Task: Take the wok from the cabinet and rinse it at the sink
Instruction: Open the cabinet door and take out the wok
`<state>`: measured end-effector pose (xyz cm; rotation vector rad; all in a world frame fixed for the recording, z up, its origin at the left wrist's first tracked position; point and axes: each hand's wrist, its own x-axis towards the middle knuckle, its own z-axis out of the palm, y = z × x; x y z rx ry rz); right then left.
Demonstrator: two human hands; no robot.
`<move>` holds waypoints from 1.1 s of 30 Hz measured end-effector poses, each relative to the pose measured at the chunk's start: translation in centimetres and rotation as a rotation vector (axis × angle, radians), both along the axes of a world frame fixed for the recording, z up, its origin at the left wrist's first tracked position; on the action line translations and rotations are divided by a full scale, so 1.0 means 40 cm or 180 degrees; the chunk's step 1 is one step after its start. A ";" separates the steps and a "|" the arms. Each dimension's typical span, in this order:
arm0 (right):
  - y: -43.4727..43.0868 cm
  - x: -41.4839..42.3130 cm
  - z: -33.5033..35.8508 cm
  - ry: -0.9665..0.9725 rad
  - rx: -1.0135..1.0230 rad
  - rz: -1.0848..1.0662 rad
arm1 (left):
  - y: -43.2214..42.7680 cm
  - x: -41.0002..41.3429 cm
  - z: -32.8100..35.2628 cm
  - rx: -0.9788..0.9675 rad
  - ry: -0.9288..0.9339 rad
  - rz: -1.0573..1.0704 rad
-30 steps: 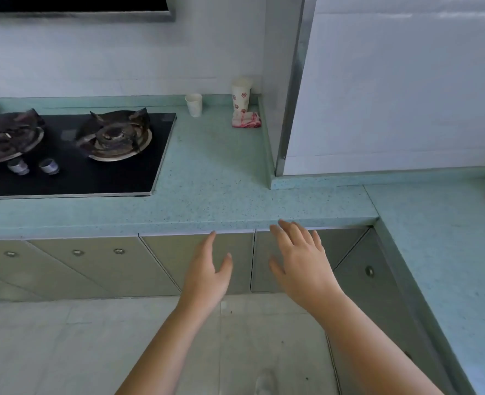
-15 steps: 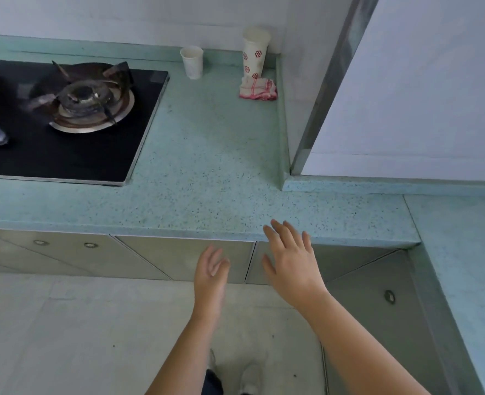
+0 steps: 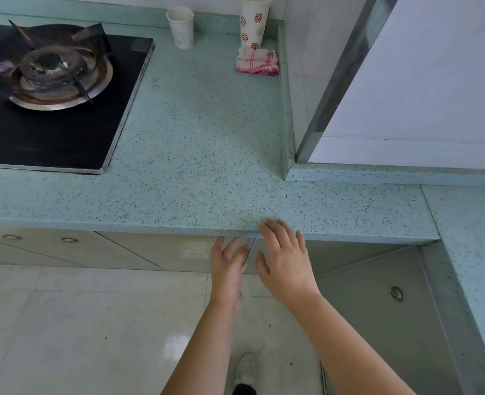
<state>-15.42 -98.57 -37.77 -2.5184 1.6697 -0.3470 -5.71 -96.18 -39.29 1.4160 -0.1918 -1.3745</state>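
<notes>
Cabinet (image 3: 178, 249) closed, left hand (image 3: 226, 270), right hand (image 3: 286, 266) outstretched

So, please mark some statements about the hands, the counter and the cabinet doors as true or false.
1. The left hand and right hand are both open, holding nothing. True.
2. A wok sits on the black gas burner. False: the burner is bare; no wok is in view.
3. The red-and-white checked cloth lies in front of the tall flower-printed paper cup. True.
4. The grey cabinet doors under the speckled turquoise countertop stand open. False: they look shut.
</notes>
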 end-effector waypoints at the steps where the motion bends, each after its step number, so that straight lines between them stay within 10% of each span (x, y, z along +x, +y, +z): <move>1: 0.001 -0.001 -0.003 0.0001 0.0003 -0.0004 | -0.004 -0.002 -0.003 -0.0010 0.0073 0.0031; 33: 0.098 -0.008 -0.005 -0.0087 0.0057 -0.0107 | 0.073 0.016 -0.071 -0.0013 0.1286 0.0101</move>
